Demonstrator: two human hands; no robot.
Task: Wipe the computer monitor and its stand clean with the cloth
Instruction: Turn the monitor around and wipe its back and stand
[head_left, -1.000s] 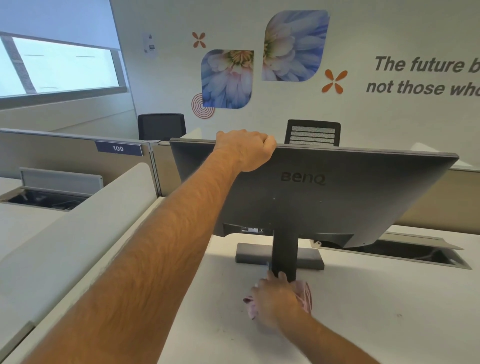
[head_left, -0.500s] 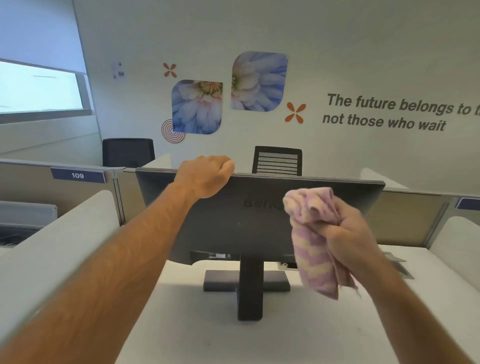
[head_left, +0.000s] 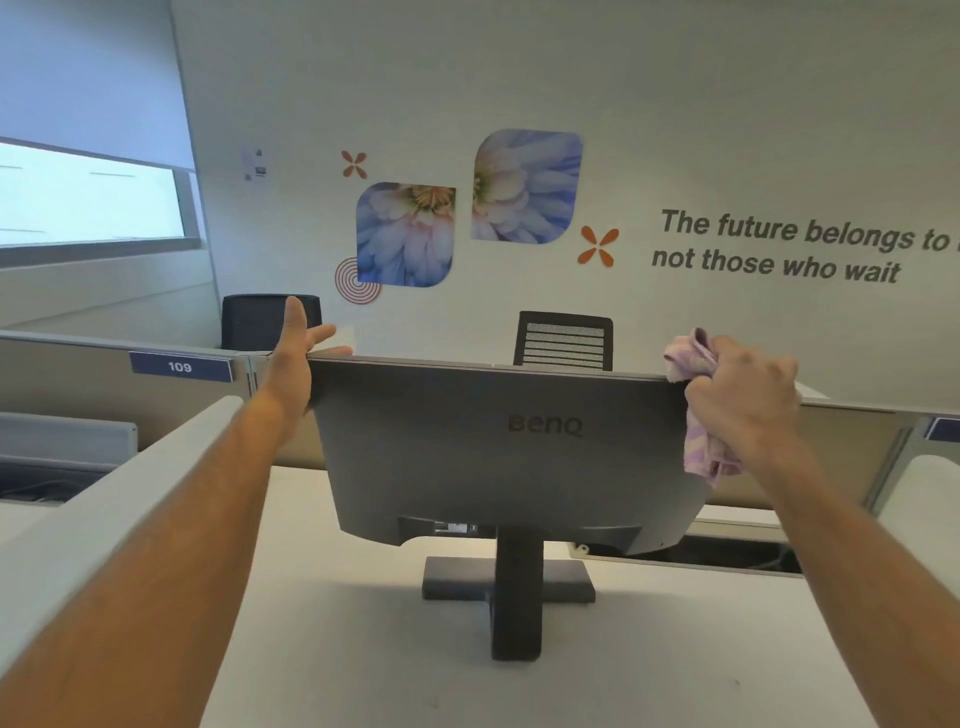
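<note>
1. Far left: window (head_left: 88, 197) with a blind drawn partway down. Below it, a low partition carrying a blue plate (head_left: 180, 367) marked "109".
2. Near left: a pale curved divider (head_left: 119, 488) runs from the near edge toward the partition, beside the left forearm.
3. Left hand (head_left: 295, 353): flat against the monitor's upper left corner, fingers (head_left: 324, 335) straight and spread apart, reaching past the top edge; nothing clasped.
4. A dark office chair (head_left: 254, 319) stands beyond the partition, partly hidden by the left hand.
5. Centre: monitor (head_left: 498, 452) seen from the rear, "BenQ" logo facing the camera, upright. Screen side not visible from here.
6. Stand (head_left: 517, 597): dark column on a flat rectangular base, resting on the white tabletop (head_left: 363, 675), centre of the scene.
7. Far wall: two flower prints (head_left: 524, 187), orange decals, lettering "The future belongs to… not those who wait", cut off at right.
8. A second chair (head_left: 565, 340) with a mesh back rises behind the monitor's top edge; lower part blocked by the monitor.
9. Right hand (head_left: 740, 400): fingers curled tight round a pink-and-white cloth (head_left: 701, 457), at the monitor's upper right corner. Cloth touches that edge, bunching above and hanging below the hand.
10. Right, behind the monitor: open cable slot (head_left: 727, 556) in the tabletop.
</note>
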